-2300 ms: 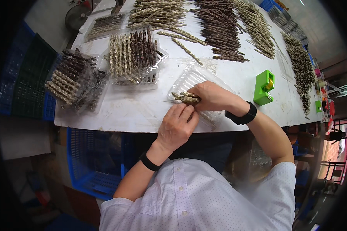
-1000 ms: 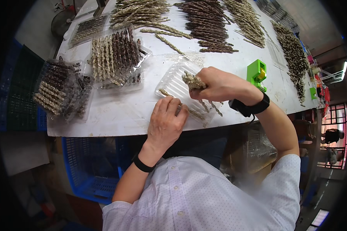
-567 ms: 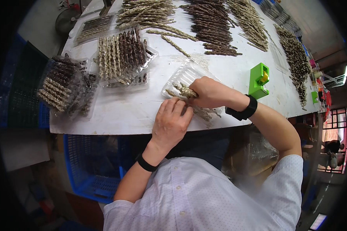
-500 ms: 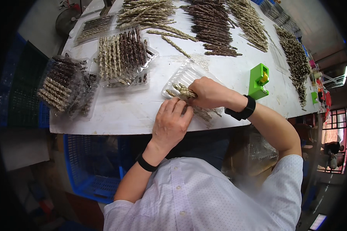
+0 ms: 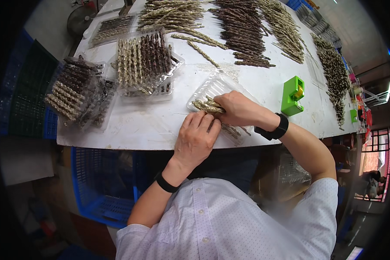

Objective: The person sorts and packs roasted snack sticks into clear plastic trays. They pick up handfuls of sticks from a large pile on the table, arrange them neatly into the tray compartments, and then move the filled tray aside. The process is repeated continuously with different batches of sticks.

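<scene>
Any lettering on the green tape dispenser (image 5: 292, 95), right of the middle of the frame, is too small to read. At the centre, the right hand (image 5: 237, 108) has its fingers closed around a bundle of sticks (image 5: 207, 105), pale gold-brown, knobbly and twisted, their ends pointing left; they overlap too much to count. The bundle is over one clear plastic tray (image 5: 223, 84) with ribbed grooves. More stick ends show below that hand; whether they lie in the tray cannot be told. The left hand (image 5: 196, 136) is just below the bundle, fingers bent and close together; the fingertips are hidden, so I cannot tell whether they grip anything.

Four loose piles lie across the top and upper right of the white table (image 5: 138, 125): one dark brown (image 5: 242, 34), two pale (image 5: 171, 15), and one greenish-brown (image 5: 332, 69) at far right. Filled trays sit in three spots at upper left; the top one (image 5: 145, 60) in the middle spot holds pale sticks beside dark ones. Each wrist wears one black band (image 5: 166, 184).
</scene>
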Action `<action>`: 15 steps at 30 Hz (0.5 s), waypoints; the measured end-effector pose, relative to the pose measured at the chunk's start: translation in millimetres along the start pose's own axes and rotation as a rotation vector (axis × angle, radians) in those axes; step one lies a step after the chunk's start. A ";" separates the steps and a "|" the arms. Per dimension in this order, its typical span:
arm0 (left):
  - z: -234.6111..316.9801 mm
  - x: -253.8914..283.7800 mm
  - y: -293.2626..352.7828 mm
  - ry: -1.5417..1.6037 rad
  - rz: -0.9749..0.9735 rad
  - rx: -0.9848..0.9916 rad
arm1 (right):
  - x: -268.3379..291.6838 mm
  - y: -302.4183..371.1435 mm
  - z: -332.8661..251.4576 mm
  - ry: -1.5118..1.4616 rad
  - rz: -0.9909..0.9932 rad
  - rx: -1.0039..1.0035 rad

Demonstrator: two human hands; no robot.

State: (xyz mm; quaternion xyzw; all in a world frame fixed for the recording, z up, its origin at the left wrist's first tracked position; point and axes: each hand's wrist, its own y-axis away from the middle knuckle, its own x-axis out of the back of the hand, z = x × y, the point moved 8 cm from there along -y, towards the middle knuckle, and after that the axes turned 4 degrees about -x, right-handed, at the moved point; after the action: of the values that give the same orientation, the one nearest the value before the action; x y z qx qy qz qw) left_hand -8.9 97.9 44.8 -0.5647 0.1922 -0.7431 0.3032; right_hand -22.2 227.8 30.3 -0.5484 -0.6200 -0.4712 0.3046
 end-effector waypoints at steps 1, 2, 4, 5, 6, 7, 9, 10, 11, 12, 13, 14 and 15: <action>-0.2 -0.3 -0.3 0.003 -0.001 0.000 | 1.7 0.2 -0.5 -0.026 0.020 0.015; -0.5 -0.5 -0.6 0.007 -0.002 0.000 | 1.4 0.8 -0.8 -0.024 0.003 0.015; -1.4 -3.3 -0.5 0.004 -0.033 0.003 | 1.5 3.4 -1.6 -0.022 -0.031 0.012; -1.4 -5.0 -0.6 0.005 -0.050 0.002 | 0.1 3.1 -0.6 -0.014 -0.028 0.016; -1.1 -5.6 -1.7 0.003 -0.060 -0.003 | -2.6 1.6 1.1 -0.006 -0.025 0.020; -0.9 -5.4 -3.5 0.000 -0.071 -0.009 | -3.8 0.5 1.8 0.002 -0.021 0.024; -1.0 -7.1 -3.5 0.006 -0.097 -0.012 | -4.6 -0.7 3.5 -0.010 -0.040 0.008; -2.4 -8.3 -2.5 0.012 -0.111 -0.006 | -4.1 -1.8 3.8 -0.013 -0.050 0.002; -3.4 -9.6 -1.6 0.017 -0.124 0.000 | -3.0 -1.4 3.4 -0.017 -0.051 0.001; -2.8 -8.3 -0.7 0.023 -0.103 -0.003 | -1.8 0.0 2.7 -0.021 -0.051 0.000; -2.2 -7.0 0.2 0.028 -0.082 -0.009 | -0.7 1.0 2.6 -0.025 -0.050 -0.002; -2.0 -5.3 0.2 0.033 -0.061 -0.014 | -0.1 1.4 2.8 -0.021 -0.043 0.009; -0.9 -2.3 -1.2 0.015 -0.031 -0.032 | -0.2 1.6 3.7 -0.016 -0.036 0.019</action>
State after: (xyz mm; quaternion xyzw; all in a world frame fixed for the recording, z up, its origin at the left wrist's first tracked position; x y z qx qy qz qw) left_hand -9.6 100.2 43.6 -0.5668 0.1975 -0.7487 0.2813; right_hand -20.0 231.0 29.2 -0.5381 -0.6366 -0.4663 0.2962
